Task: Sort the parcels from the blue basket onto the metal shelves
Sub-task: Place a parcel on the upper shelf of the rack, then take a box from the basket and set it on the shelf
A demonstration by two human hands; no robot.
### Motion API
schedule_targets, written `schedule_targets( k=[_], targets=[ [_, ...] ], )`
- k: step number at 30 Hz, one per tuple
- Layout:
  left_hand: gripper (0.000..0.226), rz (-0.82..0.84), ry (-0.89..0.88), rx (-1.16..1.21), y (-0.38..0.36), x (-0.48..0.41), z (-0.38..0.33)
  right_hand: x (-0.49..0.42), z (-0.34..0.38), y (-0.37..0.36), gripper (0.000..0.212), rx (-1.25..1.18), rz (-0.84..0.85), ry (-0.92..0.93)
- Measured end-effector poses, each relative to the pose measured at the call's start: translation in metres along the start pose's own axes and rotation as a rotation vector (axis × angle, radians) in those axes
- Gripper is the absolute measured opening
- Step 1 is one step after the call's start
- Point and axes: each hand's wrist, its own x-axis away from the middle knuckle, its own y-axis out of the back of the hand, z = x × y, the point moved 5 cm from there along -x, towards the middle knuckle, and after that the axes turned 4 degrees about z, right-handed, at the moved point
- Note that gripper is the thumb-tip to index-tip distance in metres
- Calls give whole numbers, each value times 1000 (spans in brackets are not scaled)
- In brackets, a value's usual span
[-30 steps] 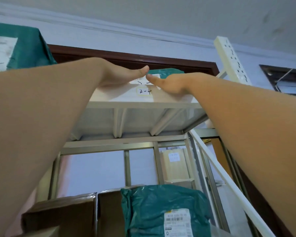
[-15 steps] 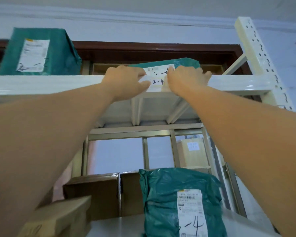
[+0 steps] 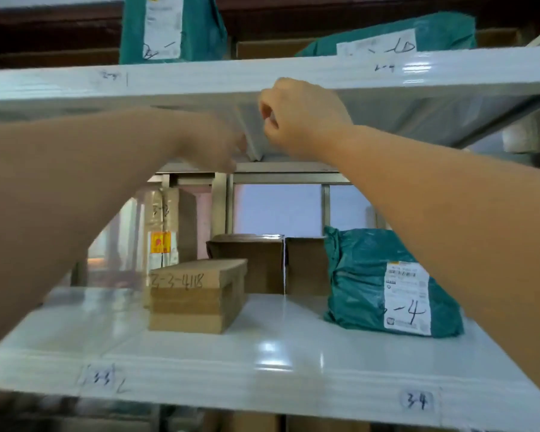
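Right hand (image 3: 303, 120): sits at 12 o'clock just above frame centre, in front of the underside of the upper shelf (image 3: 200, 77). Fingers curled inward, knuckles up, nothing in the grasp.

Left hand (image 3: 212, 145): lies just beside the right hand, at its 8 o'clock. Smeared by motion blur; cannot tell whether released or clenched. No object seen in it.

Forearms (image 3: 434, 188): enter from 8 o'clock and 4 o'clock and converge toward centre.

Upper shelf load:
- Low green parcel (image 3: 387, 32): rests on the shelf at 1 o'clock, white label facing forward, directly above a handwritten mark on the shelf edge.
- Tall green parcel (image 3: 172, 29): stands upright at 11 o'clock, well apart from the low one.

Lower shelf (image 3: 278, 353) load:
- Marked cardboard box (image 3: 197, 294): sits at 7 o'clock from centre, reads "3-3-4118" on its front.
- Bagged green parcel (image 3: 387, 285): sits at 4 o'clock, label marked "-4", partly hidden by the right forearm.
- Brown cartons (image 3: 250, 263): stand side by side toward the rear, between the box and the bagged parcel.
- Taped tall carton (image 3: 164, 226): stands at 9 o'clock, behind the marked box.

Lower shelf edge: carries pen marks "3-3" at 7 o'clock and "3-4" at 5 o'clock.
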Motion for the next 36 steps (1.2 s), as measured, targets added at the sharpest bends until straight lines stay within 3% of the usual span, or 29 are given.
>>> schedule_targets(
  k=[4, 9, 15, 20, 29, 33, 36],
  targets=[
    [37, 242, 71, -304, -54, 47, 58, 5, 77, -28, 29, -51, 276, 85],
    [40, 394, 78, -218, -126, 124, 114, 20, 220, -92, 32, -190, 633, 292],
    [37, 609, 147, -105, -241, 243, 176, 38, 404, -134, 39, -362, 804, 465],
    [44, 874, 148, -38, -301, 347, 221, 76, 527, -151, 28, -466, 916, 614],
    [40, 1313, 546, 119, -405, 526, 295, 126, 682, -176, 40, -522, 1033, 884],
    [52, 1531, 754, 248, -438, 577, 304, 147, 738, -208, 39, -619, 1102, 929],
    [49, 1573, 941, 422, -471, 601, 308, 166, 780, -242, 36, -667, 1167, 1001]
  ],
)
